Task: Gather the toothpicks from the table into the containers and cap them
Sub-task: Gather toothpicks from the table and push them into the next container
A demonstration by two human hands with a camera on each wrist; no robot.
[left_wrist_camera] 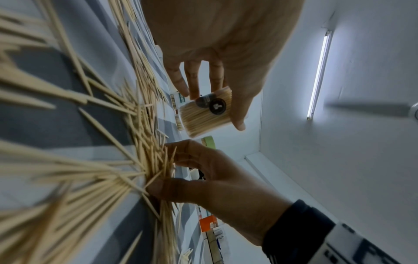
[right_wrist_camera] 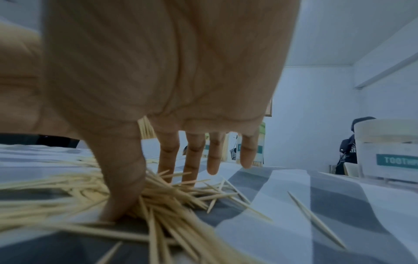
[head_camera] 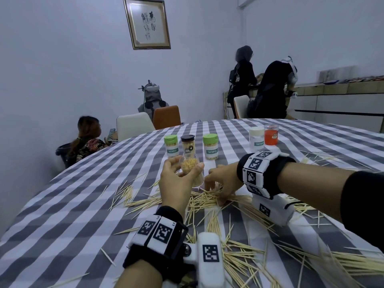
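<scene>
Loose toothpicks [head_camera: 207, 201] lie scattered over the grey-and-white checked tablecloth [head_camera: 83, 194], thickest near me and to the right. My left hand [head_camera: 186, 166] holds a clear, uncapped container [head_camera: 192, 173] full of toothpicks, tilted, just above the table; the left wrist view shows that container [left_wrist_camera: 203, 117] between thumb and fingers of the left hand [left_wrist_camera: 214, 107]. My right hand [head_camera: 216, 190] reaches down beside it into the pile. Thumb and fingertips of the right hand [right_wrist_camera: 144, 194] pinch a bunch of toothpicks [right_wrist_camera: 172, 196] against the cloth.
Behind my hands stand three capped containers: two with green lids [head_camera: 171, 146] [head_camera: 210, 146] and one with a black lid [head_camera: 188, 144]. Further right are a white-lidded container [head_camera: 256, 138] and an orange one [head_camera: 271, 134]. Chairs and other people are beyond the table's far edge.
</scene>
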